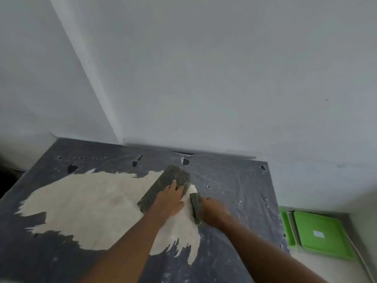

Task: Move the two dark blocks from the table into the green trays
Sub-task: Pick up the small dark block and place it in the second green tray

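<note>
Two dark blocks lie on the table [234, 190], whose worn dark top has a big pale patch. The larger block [165, 186] is a long speckled slab lying diagonally near the middle. My left hand [169, 201] lies on its near half, fingers wrapped over the edge. The smaller block [195, 207] is narrow and sits just to the right. My right hand [214, 211] grips its right side. Two green trays sit low at the right, below the table edge: a wide one [322, 235] and a narrow one [287, 229] beside it.
White walls meet in a corner behind the table. The table top has several holes and torn spots along its far edge [184, 161]. The table's right edge runs next to the trays. A white label [318, 233] lies in the wide tray.
</note>
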`<state>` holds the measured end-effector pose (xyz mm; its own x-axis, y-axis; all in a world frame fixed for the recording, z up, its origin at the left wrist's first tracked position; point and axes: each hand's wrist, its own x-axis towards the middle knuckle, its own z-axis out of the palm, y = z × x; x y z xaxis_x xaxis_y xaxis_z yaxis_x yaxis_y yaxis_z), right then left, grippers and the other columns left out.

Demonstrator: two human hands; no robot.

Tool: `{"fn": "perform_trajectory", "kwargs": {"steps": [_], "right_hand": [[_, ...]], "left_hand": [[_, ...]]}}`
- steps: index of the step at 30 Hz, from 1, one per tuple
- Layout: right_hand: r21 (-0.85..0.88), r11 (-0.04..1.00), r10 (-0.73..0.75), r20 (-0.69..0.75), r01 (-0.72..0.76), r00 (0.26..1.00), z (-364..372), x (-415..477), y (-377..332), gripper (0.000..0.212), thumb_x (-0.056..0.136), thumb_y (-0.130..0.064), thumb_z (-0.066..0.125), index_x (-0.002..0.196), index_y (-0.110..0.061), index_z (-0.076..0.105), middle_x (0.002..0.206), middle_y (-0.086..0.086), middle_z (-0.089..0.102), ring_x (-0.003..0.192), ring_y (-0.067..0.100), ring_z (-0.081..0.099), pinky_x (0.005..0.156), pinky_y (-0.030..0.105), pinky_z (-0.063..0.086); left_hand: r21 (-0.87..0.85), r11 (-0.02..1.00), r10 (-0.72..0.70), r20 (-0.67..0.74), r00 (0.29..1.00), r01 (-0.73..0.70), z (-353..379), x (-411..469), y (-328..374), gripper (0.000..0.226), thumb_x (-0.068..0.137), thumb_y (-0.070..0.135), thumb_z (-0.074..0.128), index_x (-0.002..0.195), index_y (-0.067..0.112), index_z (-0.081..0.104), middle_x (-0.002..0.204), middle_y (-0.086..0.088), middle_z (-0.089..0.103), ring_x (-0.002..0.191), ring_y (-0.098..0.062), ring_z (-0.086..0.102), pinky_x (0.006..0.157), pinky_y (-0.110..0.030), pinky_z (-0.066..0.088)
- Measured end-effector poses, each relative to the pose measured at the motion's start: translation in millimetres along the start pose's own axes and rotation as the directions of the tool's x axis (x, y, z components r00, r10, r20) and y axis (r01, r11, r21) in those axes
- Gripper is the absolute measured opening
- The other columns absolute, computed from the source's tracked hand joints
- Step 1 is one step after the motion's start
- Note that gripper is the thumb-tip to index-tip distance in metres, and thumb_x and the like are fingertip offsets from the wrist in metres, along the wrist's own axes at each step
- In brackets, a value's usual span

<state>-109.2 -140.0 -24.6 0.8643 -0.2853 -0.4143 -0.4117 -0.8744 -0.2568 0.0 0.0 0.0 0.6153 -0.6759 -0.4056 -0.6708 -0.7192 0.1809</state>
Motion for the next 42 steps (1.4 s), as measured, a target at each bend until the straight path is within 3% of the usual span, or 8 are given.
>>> {"fn": "perform_trajectory", "kwargs": {"steps": [10,16,23,27,31,37,40,42], "right_hand": [[-0.078,0.993,0.091,-0.043,-0.094,0.995,58.3,37.7,-20.9,0.063,0.093,-0.029,0.055,0.146,-0.013,0.025,0.139,0.017,0.042,0.116,0.036,0.050,0.087,0.045,0.053],[-0.054,0.991,0.113,-0.132,-0.120,0.985,75.0,36.8,-18.3,0.068,0.092,-0.007,0.055,0.148,-0.015,0.017,0.138,0.017,0.036,0.111,0.034,0.050,0.081,0.043,0.055],[0.116,0.992,0.075,-0.174,-0.055,0.982,52.2,33.0,14.7,0.044,0.089,-0.019,0.056,0.129,-0.020,0.039,0.125,0.007,0.044,0.104,0.027,0.053,0.080,0.039,0.053],[0.310,0.950,0.034,-0.188,0.026,0.982,16.8,19.5,47.8,0.043,0.084,-0.023,0.060,0.125,-0.027,0.044,0.122,-0.001,0.049,0.097,0.018,0.057,0.080,0.032,0.053],[0.621,0.780,0.063,-0.199,0.077,0.978,-23.8,-1.8,70.5,0.029,0.086,-0.016,0.059,0.113,-0.028,0.057,0.108,-0.004,0.064,0.087,0.011,0.065,0.076,0.030,0.057],[0.681,0.718,0.065,-0.268,0.142,0.961,-74.1,-28.9,90.0,0.019,0.090,-0.017,0.054,0.104,-0.024,0.064,0.098,-0.002,0.068,0.082,0.012,0.066,0.062,0.019,0.052],[0.626,0.763,0.047,-0.304,0.162,0.952,-88.0,-38.6,99.7,0.022,0.088,-0.018,0.052,0.107,-0.025,0.062,0.097,0.000,0.069,0.081,0.019,0.065,0.067,0.031,0.054],[0.533,0.830,0.023,-0.329,0.166,0.944,-94.7,-44.0,106.3,0.029,0.087,-0.024,0.053,0.116,-0.027,0.057,0.104,0.000,0.067,0.081,0.014,0.064,0.065,0.024,0.052]], "left_hand": [[0.164,0.984,0.092,-0.168,0.981,-0.064,40.0,29.4,-38.7,0.049,0.094,0.042,0.048,0.138,0.025,0.036,0.141,-0.004,0.042,0.122,-0.026,0.045,0.094,-0.042,0.046],[0.138,0.981,0.172,-0.284,0.943,-0.137,40.5,39.5,-48.0,0.037,0.094,0.037,0.045,0.128,0.022,0.050,0.127,-0.007,0.053,0.107,-0.025,0.053,0.082,-0.037,0.053],[0.202,0.955,0.276,-0.342,0.898,-0.216,32.3,41.8,-25.5,0.027,0.086,0.017,0.059,0.112,0.019,0.062,0.112,-0.006,0.062,0.098,-0.024,0.057,0.073,-0.033,0.053],[0.094,0.950,0.312,-0.229,0.922,-0.298,20.1,50.9,1.9,0.056,0.090,0.008,0.053,0.143,0.020,0.041,0.147,-0.008,0.041,0.131,-0.029,0.043,0.096,-0.039,0.049],[0.017,0.912,0.405,-0.202,0.892,-0.411,2.1,54.9,29.5,0.071,0.091,0.017,0.064,0.152,0.021,0.028,0.159,-0.008,0.030,0.142,-0.028,0.035,0.111,-0.041,0.043],[-0.238,0.835,0.426,-0.295,0.856,-0.497,-32.9,60.3,65.5,0.035,0.091,0.006,0.059,0.125,0.013,0.055,0.123,-0.009,0.059,0.109,-0.026,0.058,0.093,-0.039,0.050],[-0.336,0.815,0.405,-0.254,0.878,-0.472,-47.6,61.0,72.5,0.025,0.093,0.006,0.057,0.117,0.014,0.056,0.114,-0.007,0.058,0.099,-0.021,0.057,0.081,-0.026,0.049],[-0.360,0.815,0.380,-0.261,0.887,-0.455,-52.1,61.2,75.0,0.024,0.094,0.008,0.056,0.117,0.017,0.058,0.111,-0.002,0.057,0.098,-0.017,0.056,0.079,-0.020,0.043]]}}
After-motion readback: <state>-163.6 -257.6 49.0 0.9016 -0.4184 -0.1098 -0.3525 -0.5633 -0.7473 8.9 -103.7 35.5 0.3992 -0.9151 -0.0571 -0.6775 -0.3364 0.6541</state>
